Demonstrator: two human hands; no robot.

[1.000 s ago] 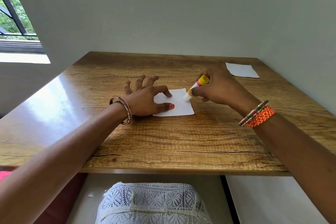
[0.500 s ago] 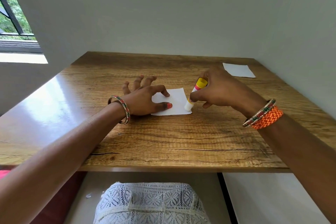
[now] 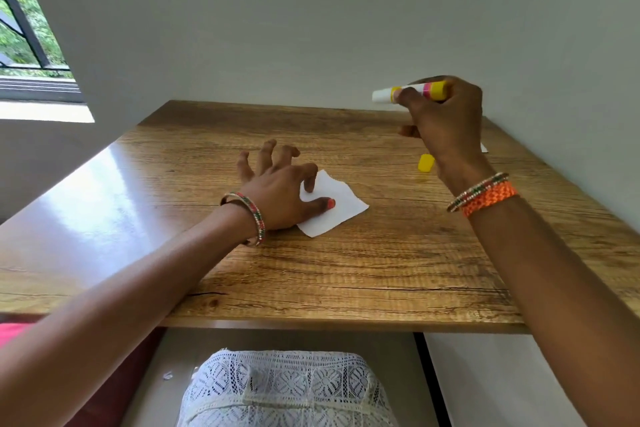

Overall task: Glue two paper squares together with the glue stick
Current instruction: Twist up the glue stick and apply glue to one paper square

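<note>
A plain pale wall is backing the glossy wood-grain table (image 3: 346,270), and a window is showing at the far left. You are pinning the white paper square (image 3: 337,204) flat on the table with your left hand (image 3: 280,191): the thumb and the index fingertip are pressing on the sheet's left part, the other fingers are spreading out above the wood beyond it, so this hand is not closing around anything, only bearing down. The sheet's far corner beside your index finger is curling up slightly.

Your right hand (image 3: 446,121) is hovering well above the table, up and to the right of the pinned sheet, with its fingers clamping around the yellow, pink and white glue stick (image 3: 408,94). The stick is lying roughly level in that grip, its white uncapped end pointing left, clear of the paper.

Below that grip, the small yellow plastic cap (image 3: 425,163) is resting on the table, just left of your right wrist. Behind the wrist, only a corner of the second white paper square (image 3: 483,148) is peeking out near the table's far right edge.
</note>
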